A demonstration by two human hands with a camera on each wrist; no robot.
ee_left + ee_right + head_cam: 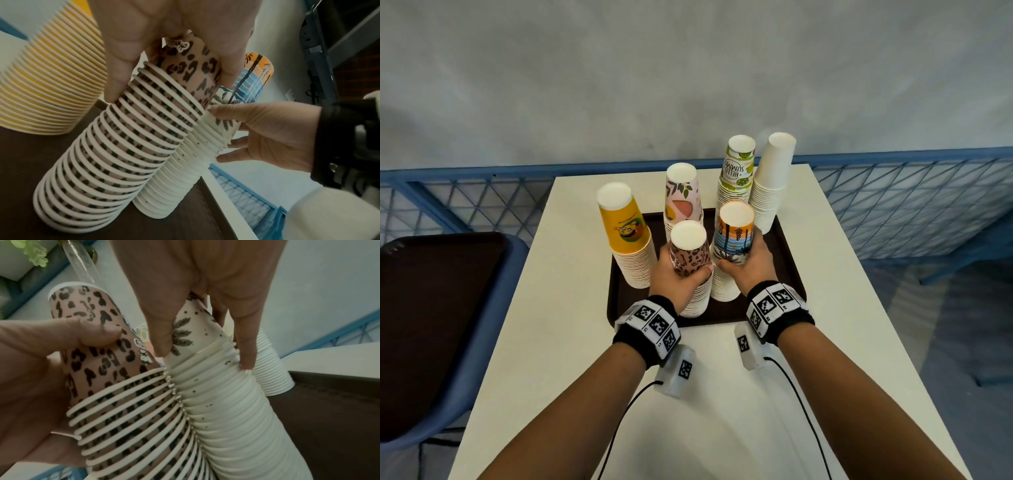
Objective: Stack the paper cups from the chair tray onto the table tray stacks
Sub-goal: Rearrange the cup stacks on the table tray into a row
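On the dark table tray (787, 260) stand several stacks of upside-down paper cups. My left hand (678, 277) grips the top leopard-print cup (690, 250) (191, 68) (96, 344) of the front left stack (107, 162). My right hand (750, 260) grips the top palm-and-sunset cup (734, 233) (255, 79) (193, 331) of the front right stack (236, 418). The two stacks lean against each other. The chair tray (431, 308) at the left shows no cups.
Behind stand a yellow stack (625, 236), a pink fruit-print stack (683, 195), a "Hello Summer" stack (738, 171) and a plain white stack (772, 178). The white table (688, 411) ends at a blue mesh railing (893, 198). A blue chair (493, 342) carries the left tray.
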